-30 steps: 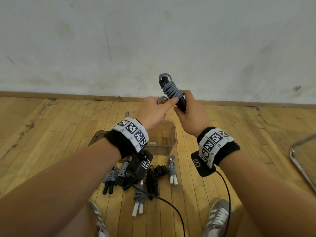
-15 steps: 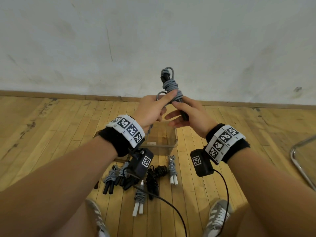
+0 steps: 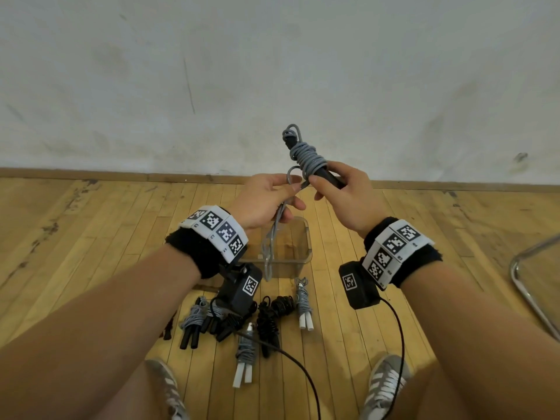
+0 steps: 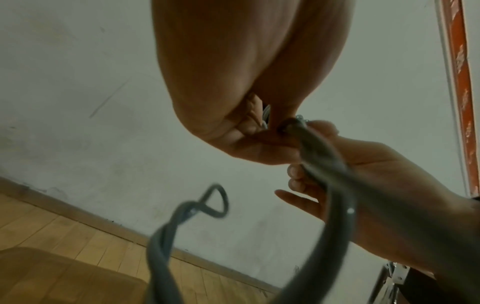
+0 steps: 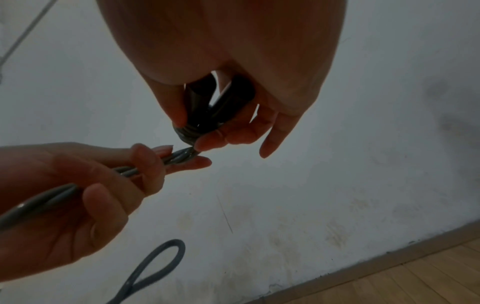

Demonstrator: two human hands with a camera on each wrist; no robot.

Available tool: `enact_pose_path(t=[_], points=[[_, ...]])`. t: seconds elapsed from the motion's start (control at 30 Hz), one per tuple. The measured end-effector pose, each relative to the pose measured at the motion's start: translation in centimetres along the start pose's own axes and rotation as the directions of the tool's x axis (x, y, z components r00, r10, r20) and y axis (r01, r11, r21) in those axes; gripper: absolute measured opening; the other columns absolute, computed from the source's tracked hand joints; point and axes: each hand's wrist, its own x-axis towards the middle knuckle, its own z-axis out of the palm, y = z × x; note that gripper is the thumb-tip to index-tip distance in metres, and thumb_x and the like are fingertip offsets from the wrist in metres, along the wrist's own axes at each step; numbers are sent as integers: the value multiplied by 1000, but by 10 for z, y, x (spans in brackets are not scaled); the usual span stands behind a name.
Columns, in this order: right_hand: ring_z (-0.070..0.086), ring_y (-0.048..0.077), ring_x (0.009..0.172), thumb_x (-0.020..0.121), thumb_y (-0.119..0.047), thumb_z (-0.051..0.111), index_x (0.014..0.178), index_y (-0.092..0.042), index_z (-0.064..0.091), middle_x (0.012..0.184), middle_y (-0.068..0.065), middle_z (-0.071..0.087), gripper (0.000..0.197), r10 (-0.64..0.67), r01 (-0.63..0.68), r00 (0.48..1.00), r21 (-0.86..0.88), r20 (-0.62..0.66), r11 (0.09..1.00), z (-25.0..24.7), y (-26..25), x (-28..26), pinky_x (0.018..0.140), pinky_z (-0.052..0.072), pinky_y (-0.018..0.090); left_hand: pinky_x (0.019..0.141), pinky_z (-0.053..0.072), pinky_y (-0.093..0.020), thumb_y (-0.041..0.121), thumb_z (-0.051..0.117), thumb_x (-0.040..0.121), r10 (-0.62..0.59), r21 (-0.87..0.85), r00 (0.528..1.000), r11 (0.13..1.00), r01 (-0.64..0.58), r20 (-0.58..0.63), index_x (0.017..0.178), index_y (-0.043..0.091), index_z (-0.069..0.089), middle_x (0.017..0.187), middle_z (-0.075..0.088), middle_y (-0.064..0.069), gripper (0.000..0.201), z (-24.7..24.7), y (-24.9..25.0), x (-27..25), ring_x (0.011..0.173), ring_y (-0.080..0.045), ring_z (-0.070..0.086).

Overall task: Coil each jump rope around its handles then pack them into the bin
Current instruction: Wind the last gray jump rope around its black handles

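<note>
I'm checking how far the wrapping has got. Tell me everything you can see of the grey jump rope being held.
The grey jump rope has two black handles held together, tilted up, in the right hand. Smooth grey cord is coiled round their upper part. The left hand grips the doubled loose tail, which hangs over the clear bin.

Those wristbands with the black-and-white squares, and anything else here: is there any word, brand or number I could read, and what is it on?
No readable words, brands or numbers.
Left wristband: black-and-white square code patterns only; tiny marks beside them too small to read.
Right wristband: the same, unreadable.
Black wrist cameras and: one square code each, no letters.
Shoes: white stripes, no name visible.
Wrist views: nothing written.
</note>
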Motion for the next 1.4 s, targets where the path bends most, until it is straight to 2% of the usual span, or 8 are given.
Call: enact_pose_path(t=[0.3, 0.4, 0.5, 0.63, 0.8, 1.03, 1.23, 1.4], points=[[74, 15, 74, 84, -28, 79, 129, -32, 51, 97, 0, 72, 54, 85, -93, 990, -72, -110, 993, -2, 11, 0, 75, 63, 40, 45, 43, -16, 6, 58, 101, -36, -8, 999, 999, 36, -4, 138, 11, 60, 92, 77, -2, 37, 1, -5, -1, 51, -5, 55], [72, 8, 61, 87, -25, 80, 131, -30, 47, 95, -6, 69, 55, 84, -94, 994, -133, -76, 987, -3, 5, -5, 51, 52, 16, 44, 37, -14, 10, 55, 103, -10, 25, 998, 1000, 11, -68, 133, 10, 64, 84, 74, 4, 32, 6, -6, -2, 48, -5, 49], [69, 8, 56, 87, -32, 80, 132, -30, 46, 90, -13, 64, 57, 81, -95, 994, -194, -79, 976, 0, -2, -6, 40, 41, 10, 43, 36, -14, 11, 55, 103, -20, -14, 994, 1000, 18, -105, 132, 8, 64, 82, 71, 1, 31, 9, -3, -3, 45, -5, 46], [69, 14, 65, 86, -47, 77, 133, -35, 42, 87, -13, 64, 60, 38, -59, 997, -311, -74, 949, 6, -1, -4, 56, 57, 30, 44, 35, -16, 14, 56, 101, 11, -11, 993, 1000, -12, -114, 121, 11, 70, 76, 69, 1, 25, 11, 2, -4, 46, -7, 45], [72, 21, 71, 97, -23, 58, 143, -27, 31, 97, 5, 71, 53, -7, 24, 998, -269, 67, 963, 11, 4, -4, 72, 60, 51, 45, 38, -15, 28, 60, 101, 18, -5, 987, 1000, -19, -160, 104, 14, 75, 75, 72, 3, 22, 7, 3, -4, 45, -7, 46], [70, 17, 83, 92, -18, 70, 151, -27, 32, 99, 2, 73, 71, -99, 100, 995, -296, 19, 950, 22, 3, -12, 72, 57, 34, 47, 41, -16, 51, 65, 95, 28, 32, 981, 999, -22, -194, 96, 18, 79, 68, 72, 1, 36, 8, 1, -5, 43, -9, 48], [68, 15, 75, 93, -9, 62, 151, -32, 42, 96, -5, 71, 66, -151, 177, 981, -232, 123, 957, 24, 2, -13, 71, 57, 37, 52, 39, -23, 64, 66, 87, 0, 63, 960, 998, 18, -281, 94, 6, 79, 60, 61, -1, 60, 9, -8, -2, 45, -7, 48], [64, 14, 68, 108, -26, 43, 153, -42, 32, 87, 7, 64, 49, 27, -31, 977, 15, 210, 999, 25, -5, -12, 60, 59, 31, 58, 39, -27, 56, 70, 89, -10, -16, 965, 1000, 6, -264, 96, 2, 77, 62, 59, 1, 55, 8, -12, 2, 49, -8, 47]])
